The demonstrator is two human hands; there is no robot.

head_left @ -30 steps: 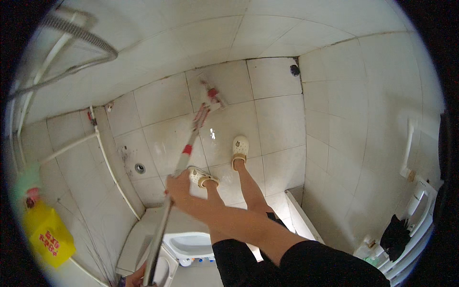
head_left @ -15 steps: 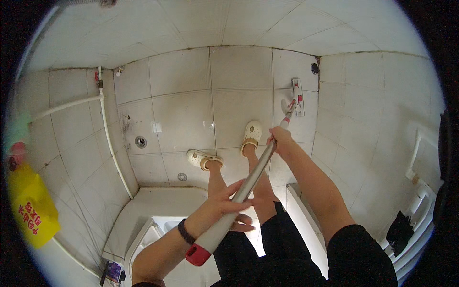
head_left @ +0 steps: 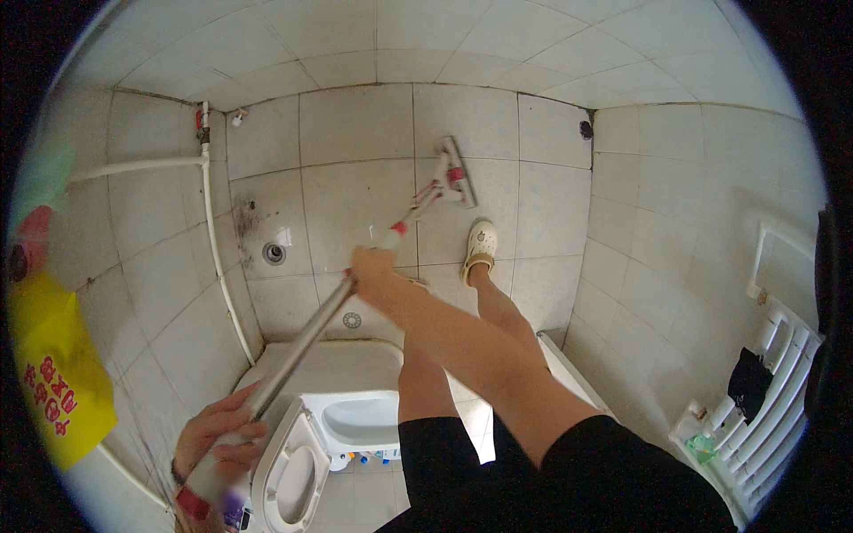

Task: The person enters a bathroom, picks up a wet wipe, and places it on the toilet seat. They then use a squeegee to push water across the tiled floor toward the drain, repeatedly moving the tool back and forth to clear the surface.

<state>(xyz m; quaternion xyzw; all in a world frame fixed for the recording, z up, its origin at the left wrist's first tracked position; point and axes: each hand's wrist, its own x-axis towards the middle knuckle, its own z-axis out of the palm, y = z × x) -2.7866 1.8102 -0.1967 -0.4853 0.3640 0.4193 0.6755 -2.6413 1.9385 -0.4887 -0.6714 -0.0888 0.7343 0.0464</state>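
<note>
A flat mop with a grey pole (head_left: 306,346) slants across the view from lower left to the tiled floor. Its mop head (head_left: 458,173), white and pink, lies on the floor tiles ahead of my feet. My right hand (head_left: 371,274) is closed round the pole's lower part, below a pink collar. At the lower left, my left hand (head_left: 216,440) wraps its fingers round the thick upper end, near the red end cap (head_left: 192,504). My right clog (head_left: 481,251), cream coloured, stands close to the mop head; my right forearm hides most of the left one.
A round floor drain (head_left: 275,253) and a smaller drain cover (head_left: 352,321) sit at left. White pipes (head_left: 213,240) run along the left wall, beside a yellow bag (head_left: 58,382). A toilet (head_left: 293,480) stands near left, a white radiator (head_left: 782,391) at right.
The mop head has swept left from the right wall side to mid-floor. Both hands have moved left with the pole, and my left hand's loosely spread fingers now wrap round it.
</note>
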